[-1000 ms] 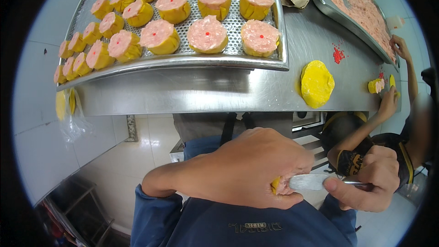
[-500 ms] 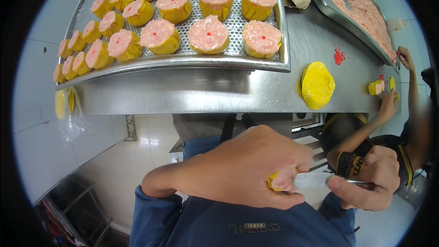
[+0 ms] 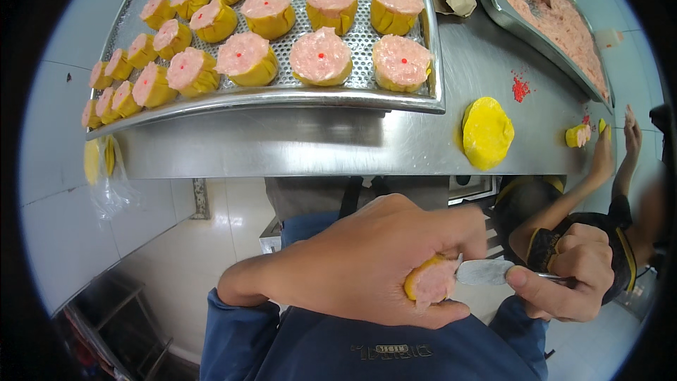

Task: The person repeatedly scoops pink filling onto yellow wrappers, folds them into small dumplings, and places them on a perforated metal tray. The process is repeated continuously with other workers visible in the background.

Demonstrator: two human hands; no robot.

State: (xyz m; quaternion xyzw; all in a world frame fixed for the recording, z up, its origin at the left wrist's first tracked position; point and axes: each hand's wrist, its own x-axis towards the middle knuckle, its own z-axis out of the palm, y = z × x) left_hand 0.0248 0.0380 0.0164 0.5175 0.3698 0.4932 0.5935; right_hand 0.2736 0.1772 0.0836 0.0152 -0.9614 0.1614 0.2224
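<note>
In front of my body my left hand (image 3: 367, 261) is curled around a dumpling (image 3: 431, 281), its yellow wrapper cupped in the palm and its pink meat filling showing between thumb and forefinger. My right hand (image 3: 575, 275) grips a small metal spatula (image 3: 485, 272) by its thin handle, thumb on the base of the blade. The blade's tip is close beside the filling, at the gap between my left thumb and forefinger. On the table's near edge lies a stack of round yellow wrappers (image 3: 488, 133), apart from both hands.
A perforated metal tray (image 3: 282, 96) with rows of dumplings dotted red fills the upper left. Red bits (image 3: 520, 89) lie on the steel table (image 3: 282, 141). Another tray (image 3: 522, 35) holds pink filling. At right, co-workers' hands (image 3: 603, 159) work near another dumpling (image 3: 578, 135).
My left fingers have loosened, so more of the dumpling shows. The spatula's tip has drawn slightly back from the filling. A co-worker's hand at the right has shifted lower.
</note>
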